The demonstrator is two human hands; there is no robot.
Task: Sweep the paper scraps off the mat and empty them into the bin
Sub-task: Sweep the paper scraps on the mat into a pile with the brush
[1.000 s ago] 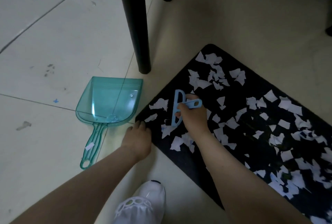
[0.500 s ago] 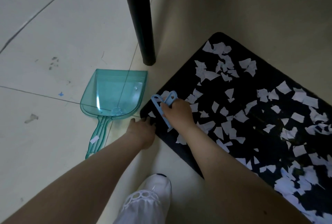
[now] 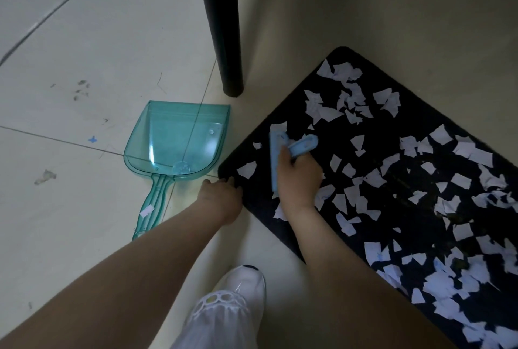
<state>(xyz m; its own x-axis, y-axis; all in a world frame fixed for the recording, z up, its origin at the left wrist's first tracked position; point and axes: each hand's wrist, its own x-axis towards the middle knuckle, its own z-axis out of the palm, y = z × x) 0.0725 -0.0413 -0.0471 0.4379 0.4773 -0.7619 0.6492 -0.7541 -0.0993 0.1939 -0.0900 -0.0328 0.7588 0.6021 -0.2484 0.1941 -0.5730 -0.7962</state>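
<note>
1. Nearest the camera is a white shoe (image 3: 244, 289) on the pale floor (image 3: 84, 40), between the two forearms.
2. The left hand (image 3: 221, 197) rests at the near corner of the dark mat (image 3: 420, 124), fingertips touching its edge. Whether the fingers curl round the edge or only press on it cannot be told from here.
3. The right hand (image 3: 298, 177) is closed around the handle of a small blue brush (image 3: 276, 158), whose head lies on the mat near that corner.
4. White paper scraps (image 3: 372, 177) are scattered over nearly all of the mat, thickest toward the right; a few lie between the brush and the corner. One stray piece sits on the dustpan's handle.
5. The teal dustpan (image 3: 179, 141) lies on the floor just beside the mat's corner, with nothing visible in its tray and its mouth facing away from the mat.
6. Beyond it stands a black table leg (image 3: 224, 26). No bin is in view.
7. The sweeping looks barely begun. To do it well, keep the corner pinned so the mat does not slide, draw short, flat strokes toward that corner, gather one pile, and turn the dustpan's mouth to the mat edge first.
</note>
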